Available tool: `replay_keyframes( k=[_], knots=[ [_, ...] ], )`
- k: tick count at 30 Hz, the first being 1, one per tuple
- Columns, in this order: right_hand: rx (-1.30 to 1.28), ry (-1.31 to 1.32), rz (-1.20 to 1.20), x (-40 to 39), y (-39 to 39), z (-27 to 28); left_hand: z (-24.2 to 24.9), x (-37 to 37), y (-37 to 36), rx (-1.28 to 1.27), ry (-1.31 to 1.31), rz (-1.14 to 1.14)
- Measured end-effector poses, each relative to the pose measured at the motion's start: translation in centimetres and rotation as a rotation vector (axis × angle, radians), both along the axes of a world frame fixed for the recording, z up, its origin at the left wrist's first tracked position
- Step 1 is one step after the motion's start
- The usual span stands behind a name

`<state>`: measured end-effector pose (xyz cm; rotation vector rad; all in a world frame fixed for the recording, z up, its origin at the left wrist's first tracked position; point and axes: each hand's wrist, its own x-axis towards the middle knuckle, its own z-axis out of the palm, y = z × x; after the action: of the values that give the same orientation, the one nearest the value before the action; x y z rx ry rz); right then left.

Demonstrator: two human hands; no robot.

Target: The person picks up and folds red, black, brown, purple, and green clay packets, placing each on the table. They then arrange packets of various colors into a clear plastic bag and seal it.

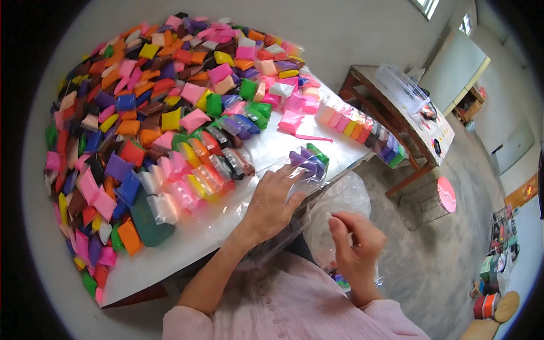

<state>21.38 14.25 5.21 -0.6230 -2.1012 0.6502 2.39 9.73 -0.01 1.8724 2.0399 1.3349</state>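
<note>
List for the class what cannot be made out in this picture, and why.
All in the head view:
- Lower packets in the pile of packets: hidden by those on top.
- What, if anything, the right hand pinches: its curled fingers hide it.
- Most of what lies behind the translucent plastic beside the table: the creased sheet and that hand cover it.
- Many items at the far right: too small and blurred.
</note>
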Motion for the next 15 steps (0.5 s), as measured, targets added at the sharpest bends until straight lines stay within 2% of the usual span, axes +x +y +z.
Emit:
replay_keyframes(
  k=[4,5,7,9,11,13,15],
  knots=[
    [0.111,0.009,0.231,-3.2,0.3,5.8,0.1,-0.1,-0.1,0.031,0.029,-0.011],
    [0.159,-0.032,0.286,-5.3,0.9,6.7,0.2,0.0,0.1,0.074,-0.052,-0.042],
    [0.208,-0.111,0.381,-9.5,2.1,6.8,0.4,0.1,0.1,0.119,-0.183,-0.103],
    [0.246,-0.298,0.376,-13.1,2.1,6.9,0.4,0.2,-0.5,0.119,-0.287,-0.156],
    [0.268,-0.468,0.383,-15.5,1.9,6.4,-1.1,-0.1,-0.5,0.143,0.008,-0.098],
    [0.276,-0.615,0.402,-17.3,1.9,5.6,-1.3,0.2,-0.5,0.110,-0.030,-0.064],
    [0.294,-0.658,0.401,-18.3,2.3,4.8,-1.4,0.2,-0.4,0.097,-0.098,-0.075]
  ],
)
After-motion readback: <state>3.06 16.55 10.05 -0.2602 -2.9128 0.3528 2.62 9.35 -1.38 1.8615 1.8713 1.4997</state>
